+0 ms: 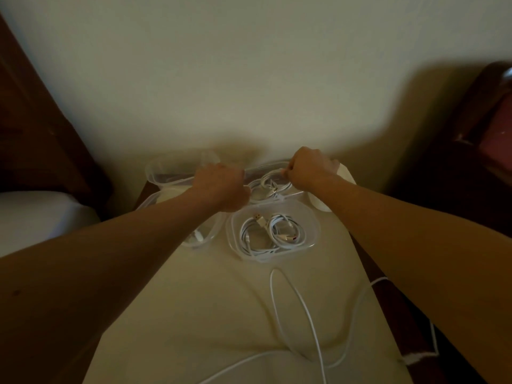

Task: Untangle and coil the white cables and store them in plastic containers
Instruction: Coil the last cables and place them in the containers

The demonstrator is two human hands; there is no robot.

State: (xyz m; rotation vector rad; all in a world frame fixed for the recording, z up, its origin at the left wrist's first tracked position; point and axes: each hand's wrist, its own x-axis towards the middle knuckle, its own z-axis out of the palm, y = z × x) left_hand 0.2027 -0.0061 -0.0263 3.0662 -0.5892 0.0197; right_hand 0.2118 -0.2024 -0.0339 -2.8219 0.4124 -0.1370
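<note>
A clear plastic container at the far side of the table holds a coiled white cable. My right hand pinches this cable at the coil's upper right. My left hand is curled at the coil's left edge, over the container's rim, with its fingertips hidden. A nearer container holds two coiled white cables. Loose white cables trail across the cream cloth toward me.
An open clear container sits at the far left, and another lies partly under my left forearm. The cream cloth covers a small table against a pale wall. Dark wooden furniture stands on both sides.
</note>
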